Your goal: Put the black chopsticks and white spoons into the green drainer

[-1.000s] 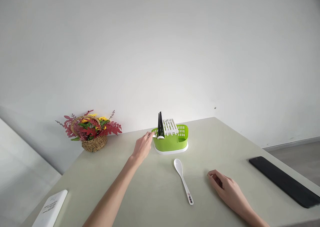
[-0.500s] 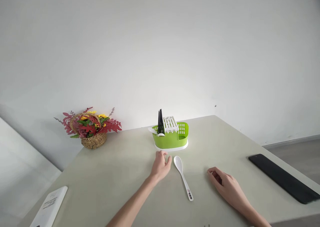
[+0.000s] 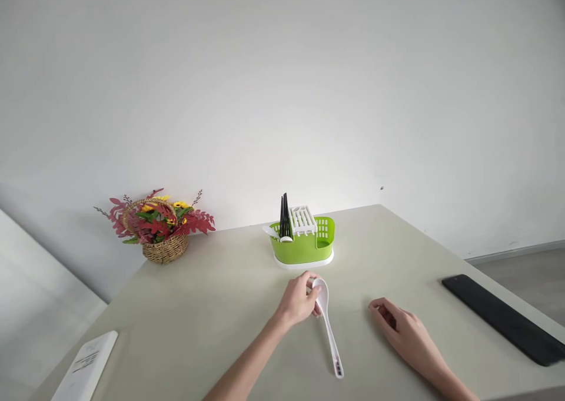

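**Pinching the bowl of a white spoon**

Gripping with thumb and fingertips, the left hand [image 3: 300, 300] has closed on the bowl end of the white spoon [image 3: 327, 325], which lies on the pale table [image 3: 212, 307] with its handle running toward 5 o'clock. The bowl sits tucked against the fingers, and the handle tip lies flat on the tabletop.

At 3 o'clock from the spoon, the right hand [image 3: 404, 333] rests on the table, fingers loosely curled and holding nothing, well apart from the handle.

At 12 o'clock from the left hand stands a green cutlery drainer [image 3: 303, 249] on a white base, with black chopsticks [image 3: 284, 215] upright in its left compartment beside a white slotted insert.

Farther off at 10 o'clock is a wicker basket of flowers [image 3: 159, 227]. A black flat slab [image 3: 503, 318] lies at the table's right edge, and a white booklet [image 3: 86, 368] at the near left corner.
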A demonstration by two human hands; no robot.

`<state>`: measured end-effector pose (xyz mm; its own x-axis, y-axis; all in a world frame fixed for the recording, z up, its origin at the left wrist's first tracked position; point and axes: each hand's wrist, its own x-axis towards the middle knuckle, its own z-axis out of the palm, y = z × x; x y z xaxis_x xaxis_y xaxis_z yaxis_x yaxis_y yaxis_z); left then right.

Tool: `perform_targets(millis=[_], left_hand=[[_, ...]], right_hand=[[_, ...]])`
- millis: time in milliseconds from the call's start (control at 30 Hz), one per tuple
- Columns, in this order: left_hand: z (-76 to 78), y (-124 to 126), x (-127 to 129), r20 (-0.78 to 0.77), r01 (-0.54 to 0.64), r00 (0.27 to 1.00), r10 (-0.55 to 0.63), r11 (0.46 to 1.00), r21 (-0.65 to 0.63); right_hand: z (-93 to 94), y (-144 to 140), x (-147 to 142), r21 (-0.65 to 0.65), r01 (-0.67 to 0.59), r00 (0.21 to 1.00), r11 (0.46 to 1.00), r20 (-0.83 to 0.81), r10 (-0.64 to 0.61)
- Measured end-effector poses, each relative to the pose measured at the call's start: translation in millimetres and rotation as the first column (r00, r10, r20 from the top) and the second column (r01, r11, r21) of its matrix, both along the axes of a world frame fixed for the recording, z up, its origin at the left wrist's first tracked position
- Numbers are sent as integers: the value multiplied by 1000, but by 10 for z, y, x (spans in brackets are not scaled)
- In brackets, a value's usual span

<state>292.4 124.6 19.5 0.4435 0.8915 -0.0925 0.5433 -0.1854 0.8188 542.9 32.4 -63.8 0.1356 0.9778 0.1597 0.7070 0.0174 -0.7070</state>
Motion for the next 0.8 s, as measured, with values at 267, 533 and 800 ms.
perform_targets(millis=[267,533,800], left_hand=[[1295,154,-773,597,-463,786,159,791,399],[1134,676,-1064,568,-574,796,208,555,602],[564,955,-809,466,-432,869,166,713,552]], right_hand=[[13,-7,2,11,7,1000,1000,-11,-6],[-44,7,17,-40,-14,1000,999,-8,13],[-5,12,14,-15,-11,1000,1000,-11,11]])
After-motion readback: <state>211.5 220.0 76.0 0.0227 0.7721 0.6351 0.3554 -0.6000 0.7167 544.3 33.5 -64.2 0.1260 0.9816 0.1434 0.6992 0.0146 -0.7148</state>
